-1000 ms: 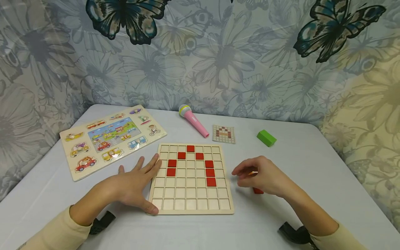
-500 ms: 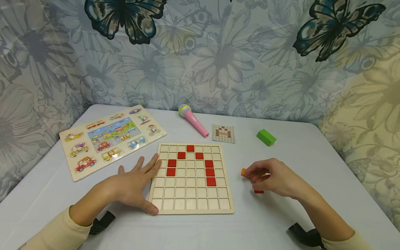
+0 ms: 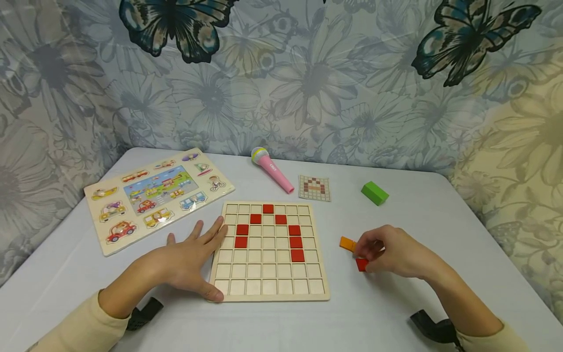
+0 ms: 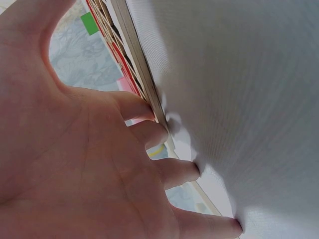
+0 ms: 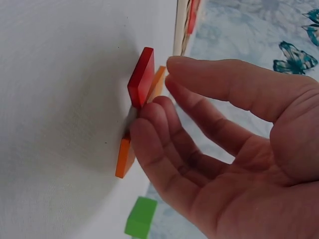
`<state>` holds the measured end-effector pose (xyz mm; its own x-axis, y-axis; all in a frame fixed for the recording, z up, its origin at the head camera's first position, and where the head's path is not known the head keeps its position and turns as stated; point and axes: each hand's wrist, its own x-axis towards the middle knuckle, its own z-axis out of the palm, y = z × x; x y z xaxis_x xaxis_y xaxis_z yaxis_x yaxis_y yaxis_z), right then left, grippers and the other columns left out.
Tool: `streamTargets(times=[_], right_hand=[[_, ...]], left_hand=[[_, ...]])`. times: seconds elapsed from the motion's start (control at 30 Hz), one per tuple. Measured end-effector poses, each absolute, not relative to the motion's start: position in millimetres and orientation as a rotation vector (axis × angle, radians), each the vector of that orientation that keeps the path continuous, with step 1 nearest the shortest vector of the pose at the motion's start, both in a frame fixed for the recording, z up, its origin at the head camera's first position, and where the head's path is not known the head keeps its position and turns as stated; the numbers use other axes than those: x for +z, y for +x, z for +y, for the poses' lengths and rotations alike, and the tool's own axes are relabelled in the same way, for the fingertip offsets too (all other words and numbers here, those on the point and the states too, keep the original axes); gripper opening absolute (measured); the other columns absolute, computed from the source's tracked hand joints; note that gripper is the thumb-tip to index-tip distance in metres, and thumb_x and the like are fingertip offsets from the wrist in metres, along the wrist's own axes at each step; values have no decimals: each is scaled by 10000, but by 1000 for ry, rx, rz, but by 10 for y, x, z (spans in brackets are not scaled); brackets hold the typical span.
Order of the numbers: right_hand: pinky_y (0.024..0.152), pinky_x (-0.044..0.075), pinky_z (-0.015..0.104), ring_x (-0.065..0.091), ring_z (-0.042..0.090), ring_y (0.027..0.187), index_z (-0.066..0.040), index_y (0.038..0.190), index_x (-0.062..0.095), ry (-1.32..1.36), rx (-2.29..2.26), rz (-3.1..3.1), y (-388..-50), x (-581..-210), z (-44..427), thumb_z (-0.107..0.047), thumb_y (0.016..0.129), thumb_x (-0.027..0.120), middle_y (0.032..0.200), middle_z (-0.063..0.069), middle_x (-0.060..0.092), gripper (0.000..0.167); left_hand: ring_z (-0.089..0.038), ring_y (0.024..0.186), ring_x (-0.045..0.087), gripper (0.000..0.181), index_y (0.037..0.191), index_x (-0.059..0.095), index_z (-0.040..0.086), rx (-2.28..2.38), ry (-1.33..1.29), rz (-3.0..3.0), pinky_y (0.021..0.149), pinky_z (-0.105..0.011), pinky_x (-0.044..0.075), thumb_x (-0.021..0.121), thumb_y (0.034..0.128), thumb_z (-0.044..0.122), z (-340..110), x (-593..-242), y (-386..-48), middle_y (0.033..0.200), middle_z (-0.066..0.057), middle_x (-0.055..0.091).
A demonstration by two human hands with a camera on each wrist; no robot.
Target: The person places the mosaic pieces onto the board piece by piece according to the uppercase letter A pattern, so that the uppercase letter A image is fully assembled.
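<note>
1. The grid board is lying flat on the desk; from its centre I am giving the clock directions.
2. At 9 o'clock, the left hand is resting with fingers spread along the board's edge; it is gripping nothing and seems to be steadying the board.
3. At 3 o'clock, the right hand is standing low over loose pieces, with its fingers bent. A loose red tile is lying next to the thumb, and orange tiles are lying just beside it. Whether the fingers are pinching any piece, I cannot tell.
4. Eight placed red tiles are forming an arch, whose right leg is reaching one compartment lower than the left.
5. In my judgement, the step in hand is choosing a tile. The next move seems to be calling for an edge pinch on the red one, then careful lowering, squarely, into the empty compartment at 9 o'clock, under the left leg.
6. At 1 o'clock, a small pattern card is lying near; at 2 o'clock, a green block.
</note>
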<state>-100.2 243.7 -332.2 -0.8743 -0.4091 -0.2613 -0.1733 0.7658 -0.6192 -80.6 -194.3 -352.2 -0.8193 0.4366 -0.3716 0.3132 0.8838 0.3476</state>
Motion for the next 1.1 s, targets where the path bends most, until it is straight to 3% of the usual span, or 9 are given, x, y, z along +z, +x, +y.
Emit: streamTargets(times=[0.3, 1.1], right_hand=[[702, 549, 254, 612, 163, 822, -136, 931, 750, -399, -696, 2645, -999, -3341, 2440, 67, 756, 753, 885, -27, 696, 268], [682, 536, 259, 611, 142, 782, -150, 888, 740, -436, -640, 2710, -979, -3371, 2402, 21, 728, 826, 845, -38, 688, 249]], left_hand=[[-567, 1569, -7, 1434, 1685, 125, 103, 381, 546, 2603, 954, -960, 53, 861, 634, 743, -1940, -3523, -805, 1769, -98, -68], [-567, 1569, -12, 1430, 1685, 119, 99, 373, 549, 2600, 947, -962, 50, 857, 642, 742, -1939, -3513, -802, 1768, -104, -66]])
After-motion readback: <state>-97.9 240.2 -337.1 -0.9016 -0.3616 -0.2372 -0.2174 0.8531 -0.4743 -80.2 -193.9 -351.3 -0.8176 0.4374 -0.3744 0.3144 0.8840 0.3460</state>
